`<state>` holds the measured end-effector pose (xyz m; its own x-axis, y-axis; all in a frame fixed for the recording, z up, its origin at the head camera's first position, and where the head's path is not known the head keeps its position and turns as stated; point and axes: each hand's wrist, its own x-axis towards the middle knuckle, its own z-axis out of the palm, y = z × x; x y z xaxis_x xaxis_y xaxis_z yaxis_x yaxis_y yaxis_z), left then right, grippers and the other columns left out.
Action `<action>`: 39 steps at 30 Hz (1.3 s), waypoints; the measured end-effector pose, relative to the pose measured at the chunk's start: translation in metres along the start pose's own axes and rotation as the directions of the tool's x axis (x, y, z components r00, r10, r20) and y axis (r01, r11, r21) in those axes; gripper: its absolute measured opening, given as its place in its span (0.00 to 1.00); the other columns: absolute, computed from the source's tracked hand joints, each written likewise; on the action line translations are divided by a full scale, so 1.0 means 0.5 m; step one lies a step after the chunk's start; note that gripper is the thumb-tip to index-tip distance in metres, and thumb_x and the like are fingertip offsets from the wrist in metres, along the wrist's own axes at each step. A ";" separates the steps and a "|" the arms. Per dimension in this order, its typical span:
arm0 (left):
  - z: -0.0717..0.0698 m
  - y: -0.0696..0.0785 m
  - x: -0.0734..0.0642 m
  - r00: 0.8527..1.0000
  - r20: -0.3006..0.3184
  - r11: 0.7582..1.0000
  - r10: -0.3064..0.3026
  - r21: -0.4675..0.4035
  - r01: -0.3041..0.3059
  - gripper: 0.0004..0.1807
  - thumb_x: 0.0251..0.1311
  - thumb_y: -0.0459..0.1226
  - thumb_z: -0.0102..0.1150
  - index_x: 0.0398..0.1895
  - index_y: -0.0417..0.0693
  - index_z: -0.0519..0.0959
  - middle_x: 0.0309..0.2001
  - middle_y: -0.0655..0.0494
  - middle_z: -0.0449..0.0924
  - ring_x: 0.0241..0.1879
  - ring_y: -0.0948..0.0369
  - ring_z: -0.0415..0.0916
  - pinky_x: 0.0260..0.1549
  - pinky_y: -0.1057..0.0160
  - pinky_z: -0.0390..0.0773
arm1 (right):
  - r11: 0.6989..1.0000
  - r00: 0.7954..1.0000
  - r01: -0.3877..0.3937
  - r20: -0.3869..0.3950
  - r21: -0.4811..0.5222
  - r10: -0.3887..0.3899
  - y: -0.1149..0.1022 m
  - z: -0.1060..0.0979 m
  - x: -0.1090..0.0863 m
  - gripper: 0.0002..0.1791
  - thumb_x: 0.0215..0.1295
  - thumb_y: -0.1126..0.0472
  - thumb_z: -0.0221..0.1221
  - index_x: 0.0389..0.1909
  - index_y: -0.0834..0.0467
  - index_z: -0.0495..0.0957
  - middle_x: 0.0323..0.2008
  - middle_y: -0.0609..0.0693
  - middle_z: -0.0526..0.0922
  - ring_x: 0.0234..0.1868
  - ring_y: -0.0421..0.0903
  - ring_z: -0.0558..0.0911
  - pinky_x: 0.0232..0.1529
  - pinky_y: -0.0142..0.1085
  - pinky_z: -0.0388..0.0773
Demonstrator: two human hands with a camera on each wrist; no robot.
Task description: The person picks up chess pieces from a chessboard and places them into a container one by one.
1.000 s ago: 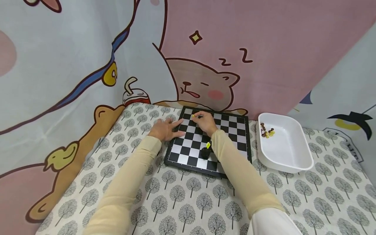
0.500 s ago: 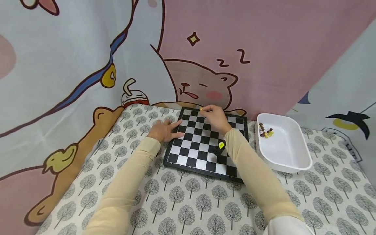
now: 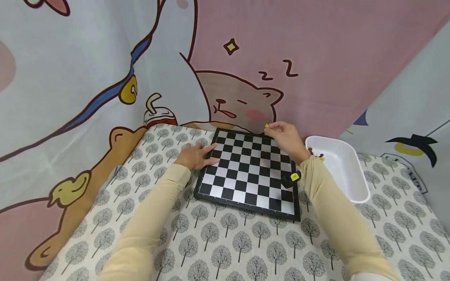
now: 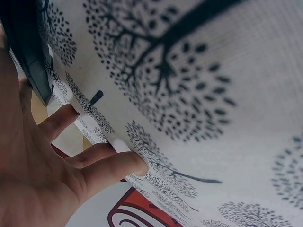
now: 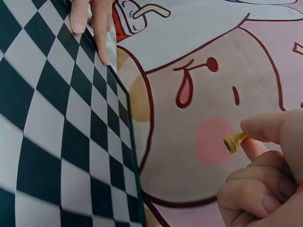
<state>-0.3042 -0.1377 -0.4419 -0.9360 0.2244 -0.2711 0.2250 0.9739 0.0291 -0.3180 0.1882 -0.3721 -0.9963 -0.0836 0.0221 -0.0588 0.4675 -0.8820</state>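
Note:
Between thumb and index finger my right hand (image 3: 287, 141) pinches a small yellow chess piece (image 5: 233, 143), held above the far right part of the chessboard (image 3: 242, 168). Its round base with a dark underside points away from the fingers in the right wrist view; the top is hidden in the grip. My left hand (image 3: 193, 156) lies at the board's left edge, thumb and index finger reaching onto the squares. In the left wrist view the other fingers (image 4: 111, 170) are spread over the tree-print cloth. No pieces are visible on the board.
A white plastic tub (image 3: 364, 193) stands right of the board, partly behind the right forearm. Brown and yellow chess pieces (image 3: 320, 156) lie near its left wall. A cartoon-print curtain (image 3: 316, 78) hangs close behind the board.
My right hand has moved rightward from the board's far left area, carrying the yellow chess piece and rising over the board. My left hand keeps its place at the edge.

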 end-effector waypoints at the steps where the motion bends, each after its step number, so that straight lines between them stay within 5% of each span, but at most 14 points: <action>1: 0.000 0.001 0.000 1.000 -0.001 1.000 0.000 0.001 0.000 0.45 0.64 0.78 0.29 0.81 0.81 0.38 0.83 0.49 0.49 0.76 0.30 0.54 0.60 0.34 0.78 | 1.000 1.000 -0.002 0.000 -0.014 0.002 0.001 -0.010 -0.005 0.22 0.70 0.45 0.63 0.55 0.56 0.80 0.30 0.39 0.80 0.18 0.36 0.65 0.20 0.31 0.66; 5: 0.002 0.002 0.000 1.000 0.005 1.000 0.003 0.007 -0.003 0.45 0.64 0.77 0.29 0.81 0.81 0.37 0.83 0.48 0.49 0.76 0.30 0.53 0.60 0.34 0.78 | 0.997 1.000 -0.003 -0.019 -0.083 0.001 0.003 -0.050 -0.023 0.24 0.70 0.43 0.61 0.56 0.57 0.80 0.41 0.43 0.80 0.20 0.36 0.66 0.22 0.31 0.69; 12: -0.003 -0.001 -0.001 1.000 -0.022 1.000 -0.006 0.008 0.006 0.44 0.64 0.78 0.28 0.81 0.82 0.39 0.83 0.49 0.50 0.75 0.31 0.55 0.63 0.33 0.75 | 0.993 0.998 -0.004 -0.057 -0.119 -0.003 0.013 -0.110 -0.042 0.26 0.69 0.40 0.61 0.55 0.55 0.80 0.34 0.39 0.82 0.17 0.34 0.67 0.17 0.33 0.68; 17: -0.002 0.000 0.000 1.000 -0.010 1.000 -0.007 -0.021 0.007 0.44 0.64 0.77 0.30 0.81 0.82 0.39 0.83 0.49 0.49 0.76 0.30 0.54 0.61 0.32 0.76 | 0.987 0.998 -0.025 -0.053 -0.159 0.017 0.026 -0.145 -0.056 0.30 0.69 0.36 0.60 0.58 0.56 0.78 0.43 0.40 0.82 0.17 0.34 0.66 0.18 0.34 0.71; 23: 0.000 0.000 0.000 1.000 -0.006 0.999 -0.013 -0.035 0.013 0.44 0.64 0.77 0.31 0.81 0.83 0.40 0.83 0.49 0.49 0.76 0.31 0.54 0.62 0.32 0.75 | 0.993 0.997 -0.063 -0.051 -0.102 0.058 0.056 -0.190 -0.063 0.29 0.70 0.40 0.61 0.59 0.58 0.76 0.23 0.27 0.77 0.14 0.33 0.63 0.17 0.32 0.67; 39: -0.001 -0.002 -0.002 1.000 -0.009 0.999 -0.005 -0.033 0.004 0.44 0.64 0.77 0.31 0.81 0.83 0.40 0.83 0.49 0.50 0.76 0.32 0.55 0.64 0.33 0.73 | 0.994 0.988 -0.113 -0.101 0.008 0.113 0.125 -0.269 -0.092 0.16 0.73 0.46 0.60 0.51 0.52 0.76 0.35 0.26 0.85 0.13 0.32 0.58 0.16 0.30 0.62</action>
<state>-0.3039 -0.1388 -0.4411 -0.9395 0.2201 -0.2626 0.2120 0.9755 0.0593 -0.2842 0.3396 -0.3651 -0.9978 0.0591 -0.0300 0.0542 0.4672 -0.8825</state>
